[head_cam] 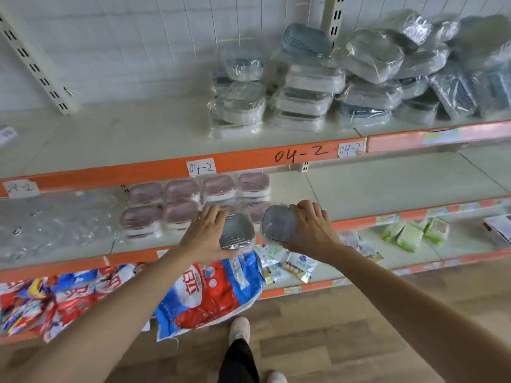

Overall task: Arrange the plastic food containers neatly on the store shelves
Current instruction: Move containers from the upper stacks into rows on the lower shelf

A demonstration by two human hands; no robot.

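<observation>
We held one grey container [237, 230] in our left hand [204, 235] and another [278, 223] in our right hand [312, 226], fingers curled round each, over the middle shelf [387, 186]. Pink containers [182, 203] sat just left of our grip, wrapped grey ones [370, 78] piled on the orange-edged shelf [138, 139] above, wood floor [345, 327] below.

A red, white and blue printed bag [213, 294] hangs over the front edge of the lowest shelf, with more bright printed bags [55, 297] piled toward that shelf's left end. Small white and gold packets [287, 265] lie near the middle, and green packets [409, 234] sit toward the right end. Paper labels reading 04-2 [201, 167] are stuck on the orange edge strip above. The floor [345, 327] is wood-patterned, and a pale shoe [239, 328] stands on it.
</observation>
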